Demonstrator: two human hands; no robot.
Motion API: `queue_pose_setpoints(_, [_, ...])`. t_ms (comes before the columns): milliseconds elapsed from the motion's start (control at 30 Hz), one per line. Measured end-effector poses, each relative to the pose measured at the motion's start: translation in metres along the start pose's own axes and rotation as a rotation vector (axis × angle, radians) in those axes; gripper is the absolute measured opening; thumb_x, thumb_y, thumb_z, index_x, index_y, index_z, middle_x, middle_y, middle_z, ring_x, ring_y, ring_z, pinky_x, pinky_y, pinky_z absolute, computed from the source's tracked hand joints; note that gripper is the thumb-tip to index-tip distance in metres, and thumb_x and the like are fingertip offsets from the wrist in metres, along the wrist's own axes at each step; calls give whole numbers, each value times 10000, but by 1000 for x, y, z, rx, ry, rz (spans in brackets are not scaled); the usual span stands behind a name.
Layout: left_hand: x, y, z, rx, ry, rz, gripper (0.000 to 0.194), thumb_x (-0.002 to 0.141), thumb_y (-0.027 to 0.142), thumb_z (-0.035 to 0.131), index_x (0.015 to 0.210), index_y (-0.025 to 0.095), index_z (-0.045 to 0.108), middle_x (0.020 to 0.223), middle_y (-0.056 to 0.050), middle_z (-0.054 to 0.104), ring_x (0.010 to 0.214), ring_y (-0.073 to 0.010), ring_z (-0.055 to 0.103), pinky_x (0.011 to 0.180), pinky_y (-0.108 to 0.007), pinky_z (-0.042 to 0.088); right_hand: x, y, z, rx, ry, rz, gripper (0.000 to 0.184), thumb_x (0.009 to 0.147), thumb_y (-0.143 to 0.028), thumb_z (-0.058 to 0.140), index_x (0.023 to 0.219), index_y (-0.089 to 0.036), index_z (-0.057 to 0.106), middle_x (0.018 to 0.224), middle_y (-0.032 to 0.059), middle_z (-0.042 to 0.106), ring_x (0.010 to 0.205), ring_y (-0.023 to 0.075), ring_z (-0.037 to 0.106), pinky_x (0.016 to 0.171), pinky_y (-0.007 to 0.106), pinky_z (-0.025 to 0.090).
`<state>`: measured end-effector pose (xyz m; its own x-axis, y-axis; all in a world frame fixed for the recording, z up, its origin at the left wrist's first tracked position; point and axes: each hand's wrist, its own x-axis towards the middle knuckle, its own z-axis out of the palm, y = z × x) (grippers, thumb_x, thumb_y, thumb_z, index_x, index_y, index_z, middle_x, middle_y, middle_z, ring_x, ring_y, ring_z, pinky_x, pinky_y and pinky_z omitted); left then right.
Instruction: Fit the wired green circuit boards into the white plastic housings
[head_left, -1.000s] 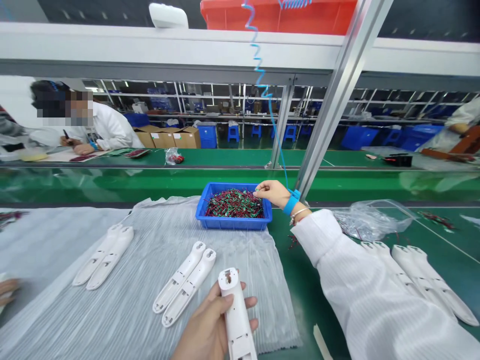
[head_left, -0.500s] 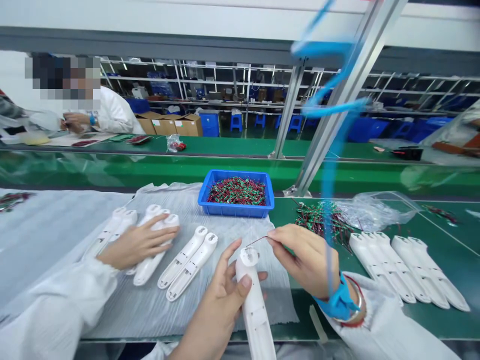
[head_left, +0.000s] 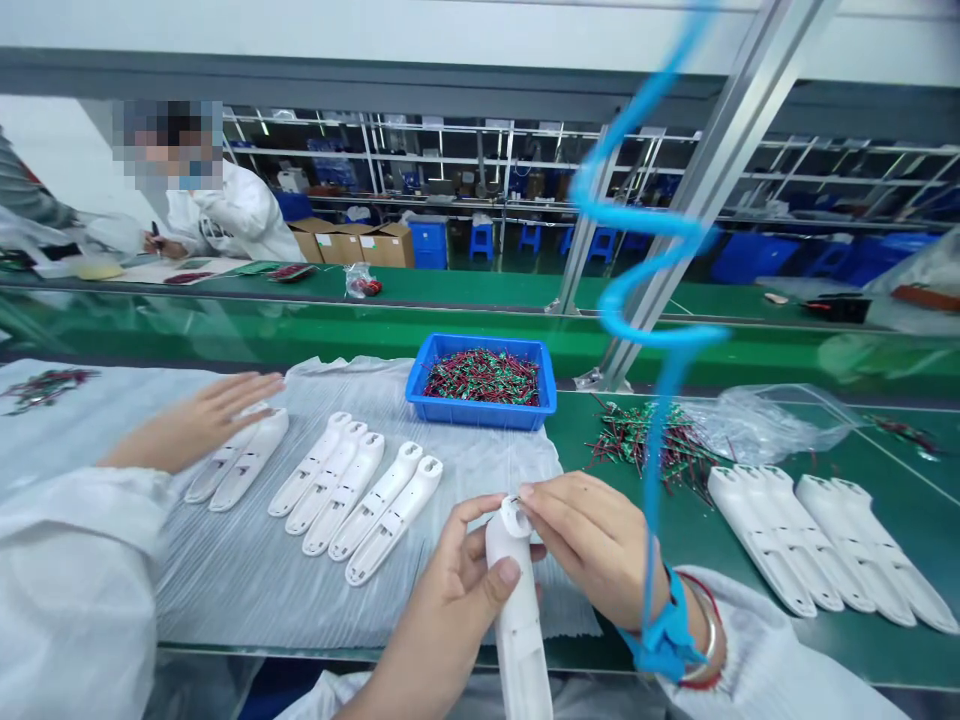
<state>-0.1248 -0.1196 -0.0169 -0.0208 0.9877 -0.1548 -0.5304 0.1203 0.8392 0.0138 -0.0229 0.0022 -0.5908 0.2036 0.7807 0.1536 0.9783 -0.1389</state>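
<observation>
My left hand (head_left: 457,590) is closed around a white plastic shell (head_left: 519,620), long and hollow, its round ring-shaped end up and its open side facing me. At that end my right hand (head_left: 600,540), with a blue strap at the wrist, pinches a thin wire whose length is mostly hidden by the fingers. The fingertips touch the ring's rim. Beyond my hands, a blue bin (head_left: 480,412) holds many red and green wires (head_left: 480,378). Left of my left hand, several similar white shells (head_left: 394,520) lie in a row on a translucent sheet (head_left: 247,590).
A co-worker's hand (head_left: 202,420) reaches over the shells at left. More white shells (head_left: 780,540) and a heap of wires (head_left: 652,435) lie at right. A coiled blue cord (head_left: 652,400) hangs ahead of my right arm. A metal post (head_left: 675,220) rises behind. Another person (head_left: 232,215) sits across.
My right hand has moved left and down onto the shell's ring end, and the wire between them is now mostly hidden. The co-worker's hand has shifted left, off the middle shells.
</observation>
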Motion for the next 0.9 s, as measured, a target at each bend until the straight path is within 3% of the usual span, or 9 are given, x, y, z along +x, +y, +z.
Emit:
queue_pose_setpoints(167, [0,-4,-2,118,59,25,345,802,299,607,1122,284,478,991,-35,674,959,-209,610,859,-364,437,4,-10,-1,-37,-35,26,273,803,-33,507,1051,-106,594,952,115,692,885,217,645,732,387,546])
queue_pose_setpoints(267, [0,-4,-4,168,73,29,301,795,317,609,1083,275,530,984,-31,674,938,-200,602,852,-348,428,6,-8,-6,129,-49,127,219,814,-60,527,975,-140,651,941,84,705,863,193,665,735,349,561])
queue_pose_setpoints(400, [0,0,-4,306,54,45,166,780,294,620,944,271,628,928,-8,666,934,-193,584,849,-316,407,9,8,-9,665,-192,604,68,682,-182,724,739,-186,687,724,16,713,673,141,680,606,236,567])
queue_pose_setpoints(500, [0,6,-3,444,37,45,136,781,257,606,903,263,666,834,-5,655,908,-204,584,842,-312,397,11,18,-6,1003,-288,958,248,502,-180,819,668,-160,637,594,-8,681,551,126,658,524,205,545])
queue_pose_setpoints(567, [2,9,-4,500,30,33,141,785,254,596,906,251,669,840,-18,661,895,-218,586,836,-327,398,10,21,-4,1054,-279,1095,298,429,-144,837,632,-149,619,554,-15,666,512,111,642,500,182,526])
queue_pose_setpoints(667, [5,9,-6,491,33,35,129,787,258,596,897,245,662,882,-28,670,932,-227,588,843,-335,399,7,20,-2,990,-204,1133,268,428,-140,836,606,-151,636,549,-15,661,511,102,630,498,178,516])
queue_pose_setpoints(900, [12,-6,-5,312,45,98,107,758,313,642,852,262,644,906,-6,675,970,-198,597,873,-328,418,0,10,-7,986,-125,1003,150,645,-235,748,748,-175,656,721,15,676,695,115,636,657,237,523])
